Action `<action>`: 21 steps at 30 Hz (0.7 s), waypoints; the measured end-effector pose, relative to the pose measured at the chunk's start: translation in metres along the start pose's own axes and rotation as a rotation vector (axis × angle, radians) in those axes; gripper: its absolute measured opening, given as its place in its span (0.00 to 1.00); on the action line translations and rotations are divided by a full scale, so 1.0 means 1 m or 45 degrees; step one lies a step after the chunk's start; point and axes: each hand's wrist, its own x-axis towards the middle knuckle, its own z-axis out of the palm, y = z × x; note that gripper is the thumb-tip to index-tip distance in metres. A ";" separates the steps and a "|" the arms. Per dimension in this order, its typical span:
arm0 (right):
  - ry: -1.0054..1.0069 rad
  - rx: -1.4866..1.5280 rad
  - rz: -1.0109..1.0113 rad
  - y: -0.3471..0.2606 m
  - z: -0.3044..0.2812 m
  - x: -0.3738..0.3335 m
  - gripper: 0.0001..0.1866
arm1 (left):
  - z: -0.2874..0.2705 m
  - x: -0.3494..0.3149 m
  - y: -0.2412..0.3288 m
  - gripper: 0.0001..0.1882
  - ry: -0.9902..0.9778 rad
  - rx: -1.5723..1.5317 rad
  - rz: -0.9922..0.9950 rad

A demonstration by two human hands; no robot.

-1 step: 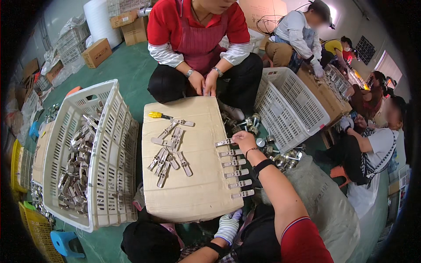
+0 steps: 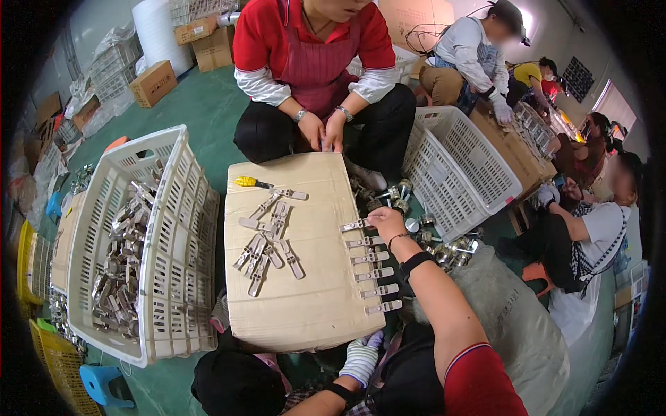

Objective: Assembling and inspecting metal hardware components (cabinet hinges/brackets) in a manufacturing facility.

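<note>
My right hand [image 2: 386, 220], bare, with a black wristband on its arm, pinches the end of a flat metal clip [image 2: 355, 225] at the right edge of a cardboard-covered top [image 2: 319, 277]. That clip is the farthest in a row of several metal clips [image 2: 374, 274] sticking out over this edge. My left hand [image 2: 361, 357], in a white knitted glove, is low by the near edge of the cardboard; its fingertips are partly hidden there. A loose heap of similar clips [image 2: 260, 253] lies left of the middle, near a yellow-handled tool [image 2: 251, 182].
At left, a white plastic crate [image 2: 177, 263] holds many metal clips. Another white crate [image 2: 458, 159] stands at far right, beside metal parts [image 2: 444, 243] on the floor and a grey sack [image 2: 520, 312]. Opposite me sits a person in a red shirt [image 2: 319, 55]; others work at right.
</note>
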 end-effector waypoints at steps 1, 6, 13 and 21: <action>-0.003 0.006 0.007 0.001 -0.001 0.001 0.03 | 0.000 0.000 -0.001 0.16 -0.004 -0.016 -0.008; -0.010 0.034 0.048 -0.001 0.000 -0.003 0.03 | -0.002 0.002 -0.005 0.16 -0.008 0.013 0.022; -0.008 -0.052 0.029 0.003 -0.001 0.000 0.03 | -0.004 0.003 -0.003 0.17 -0.058 0.035 -0.045; -0.017 -0.135 0.036 0.003 -0.003 0.001 0.05 | -0.004 0.001 0.004 0.18 -0.057 0.051 -0.022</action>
